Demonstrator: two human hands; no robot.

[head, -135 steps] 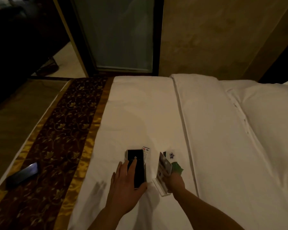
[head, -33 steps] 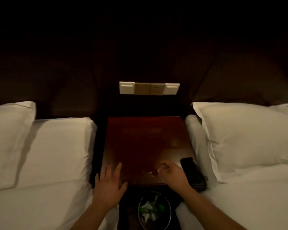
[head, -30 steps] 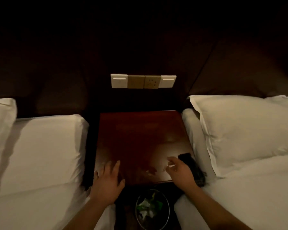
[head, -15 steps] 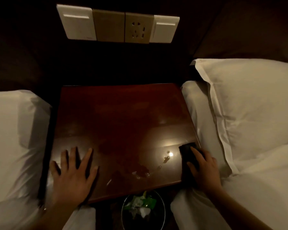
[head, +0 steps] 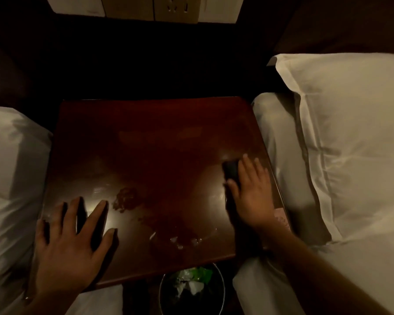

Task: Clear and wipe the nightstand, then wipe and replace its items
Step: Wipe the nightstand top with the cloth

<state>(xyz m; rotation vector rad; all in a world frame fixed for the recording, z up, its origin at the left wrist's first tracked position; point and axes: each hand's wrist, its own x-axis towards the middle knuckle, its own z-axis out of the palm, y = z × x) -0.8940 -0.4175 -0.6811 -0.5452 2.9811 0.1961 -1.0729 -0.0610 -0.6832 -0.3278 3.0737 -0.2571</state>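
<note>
Left hand (head: 71,244) lay flat on near-left corner of nightstand (head: 150,137), fingers spread wide, holding nothing. White bedding (head: 11,169) just left of that hand. Right of its fingertips: dull smear (head: 124,198) on glossy dark-red top, then scattered water droplets (head: 182,241) toward near edge. Below that edge, wastebasket (head: 191,289) with crumpled white and green litter. Right hand (head: 250,192) pressed flat on dark cloth (head: 230,170), fingers extended, close together, near nightstand's right edge. White pillow (head: 350,133) right of it. Outlet panel (head: 143,6) on wall far beyond both hands.
</note>
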